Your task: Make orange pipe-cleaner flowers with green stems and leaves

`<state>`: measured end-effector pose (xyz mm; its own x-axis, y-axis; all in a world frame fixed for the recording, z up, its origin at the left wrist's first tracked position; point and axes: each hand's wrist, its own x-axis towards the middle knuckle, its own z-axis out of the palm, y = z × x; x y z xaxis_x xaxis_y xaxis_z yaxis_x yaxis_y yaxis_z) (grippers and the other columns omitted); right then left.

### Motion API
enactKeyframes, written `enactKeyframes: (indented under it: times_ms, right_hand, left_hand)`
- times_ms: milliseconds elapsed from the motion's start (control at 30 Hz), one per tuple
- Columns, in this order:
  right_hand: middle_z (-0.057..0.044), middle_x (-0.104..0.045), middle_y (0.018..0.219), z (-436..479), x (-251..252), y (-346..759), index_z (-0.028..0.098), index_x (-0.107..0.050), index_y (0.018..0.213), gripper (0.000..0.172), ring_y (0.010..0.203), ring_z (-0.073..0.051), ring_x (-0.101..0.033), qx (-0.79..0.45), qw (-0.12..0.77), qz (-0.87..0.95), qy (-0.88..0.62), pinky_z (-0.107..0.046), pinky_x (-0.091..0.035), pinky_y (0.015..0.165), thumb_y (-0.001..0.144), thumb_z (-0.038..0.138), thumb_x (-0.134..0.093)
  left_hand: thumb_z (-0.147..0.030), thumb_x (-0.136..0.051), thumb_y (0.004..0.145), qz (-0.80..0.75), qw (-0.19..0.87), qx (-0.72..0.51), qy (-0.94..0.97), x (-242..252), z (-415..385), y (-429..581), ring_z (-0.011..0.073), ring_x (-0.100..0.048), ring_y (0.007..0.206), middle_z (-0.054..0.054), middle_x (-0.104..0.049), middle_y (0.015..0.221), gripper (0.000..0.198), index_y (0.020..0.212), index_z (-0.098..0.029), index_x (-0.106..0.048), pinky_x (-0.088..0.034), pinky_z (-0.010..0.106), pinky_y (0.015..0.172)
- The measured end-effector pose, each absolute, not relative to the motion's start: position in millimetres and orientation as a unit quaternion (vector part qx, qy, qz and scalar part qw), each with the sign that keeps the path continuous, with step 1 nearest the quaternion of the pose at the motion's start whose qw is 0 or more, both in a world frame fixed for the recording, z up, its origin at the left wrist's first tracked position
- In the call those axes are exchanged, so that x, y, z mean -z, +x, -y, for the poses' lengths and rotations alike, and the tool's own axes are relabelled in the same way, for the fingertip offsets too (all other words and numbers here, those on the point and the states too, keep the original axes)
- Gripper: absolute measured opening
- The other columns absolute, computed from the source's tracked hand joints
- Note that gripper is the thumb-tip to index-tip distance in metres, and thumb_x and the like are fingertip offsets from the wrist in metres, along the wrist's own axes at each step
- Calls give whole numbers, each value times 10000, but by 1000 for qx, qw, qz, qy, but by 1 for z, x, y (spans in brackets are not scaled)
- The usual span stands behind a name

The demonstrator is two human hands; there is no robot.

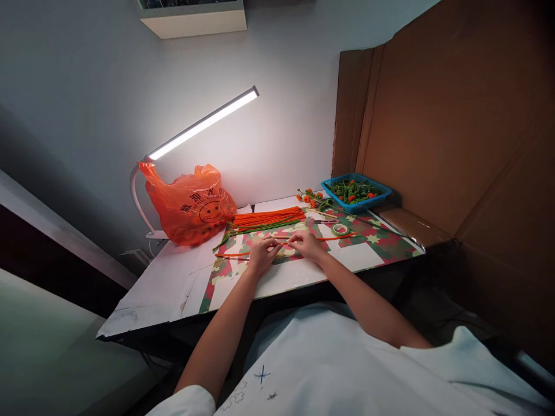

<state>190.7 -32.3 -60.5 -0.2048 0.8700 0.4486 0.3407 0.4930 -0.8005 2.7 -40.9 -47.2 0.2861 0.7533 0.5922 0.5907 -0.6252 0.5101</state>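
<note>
My left hand (262, 253) and my right hand (307, 245) are close together over the patterned mat, fingertips pinched. Between them they hold an orange pipe cleaner (232, 255), whose thin length sticks out to both sides; whether it is one piece or two I cannot tell. Just beyond lies a bundle of orange pipe cleaners (269, 218), with green pipe cleaners (260, 229) along its near side. Right of my right hand rests a roll of green tape (340, 230), and a small dark-handled tool (325, 222) sits behind it.
A blue basket (385, 195) of green stems and orange flowers stands back right, beside loose orange flowers (309, 199). An orange plastic bag (191, 211) and a lit lamp (203, 124) are at left. Cardboard (433, 127) walls the right side.
</note>
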Motion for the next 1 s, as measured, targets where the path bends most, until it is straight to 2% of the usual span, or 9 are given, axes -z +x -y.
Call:
enactKeyframes:
  times_ms: [133,233,400,533,700,800,900,1000]
  right_hand:
    - [-44,-690,816,35,59,191,203,-662,703,85,873,-213,-587,-164,457,760,-432,-375,-363,857,787,206,-666]
    - [-47,-685,820,38,57,190,201,-651,713,92,899,-223,-574,-129,446,769,-439,-384,-319,876,805,202,-655]
    - [-43,-693,829,37,59,189,199,-656,723,87,888,-215,-591,-172,449,749,-456,-375,-345,874,804,231,-651]
    - [-40,-693,817,29,66,190,197,-673,729,88,807,-189,-616,-272,468,707,-455,-316,-436,759,778,266,-647]
    - [-29,-692,770,23,74,191,194,-685,759,127,787,-191,-630,-329,466,679,-461,-297,-452,699,765,316,-652]
    - [-34,-699,790,25,73,192,194,-684,758,113,792,-190,-631,-311,463,692,-459,-298,-448,704,770,303,-659]
    - [-39,-703,822,28,68,193,192,-672,729,82,801,-183,-621,-247,450,731,-449,-332,-418,794,789,247,-657]
    - [-35,-700,822,33,64,193,190,-660,716,89,837,-190,-601,-173,429,764,-450,-370,-339,869,804,206,-659]
  left_hand:
    - [-413,-619,804,-425,158,-431,780,48,37,2,119,-486,555,5,-592,580,312,590,-185,-624,-374,242,540]
    - [-471,-627,783,-420,223,-429,768,49,34,1,105,-444,523,-11,-550,537,365,579,-169,-604,-345,231,498]
    - [-459,-648,763,-418,235,-444,757,51,34,1,100,-444,535,5,-602,600,317,656,-160,-653,-340,228,499]
    - [-421,-668,746,-411,231,-486,736,55,36,3,82,-402,501,7,-635,689,253,806,-175,-667,-314,225,474]
    - [-388,-650,769,-408,201,-494,741,55,38,3,80,-393,502,3,-629,689,212,778,-176,-647,-314,229,482]
    - [-412,-606,800,-421,233,-453,750,54,39,2,84,-406,488,-3,-620,634,255,834,-168,-668,-321,223,473]
    - [-446,-589,799,-439,286,-412,746,52,39,2,86,-433,484,-11,-571,565,304,737,-153,-640,-324,212,459]
    - [-472,-599,776,-448,340,-395,726,51,39,2,73,-393,430,-41,-488,492,335,663,-156,-589,-299,205,421]
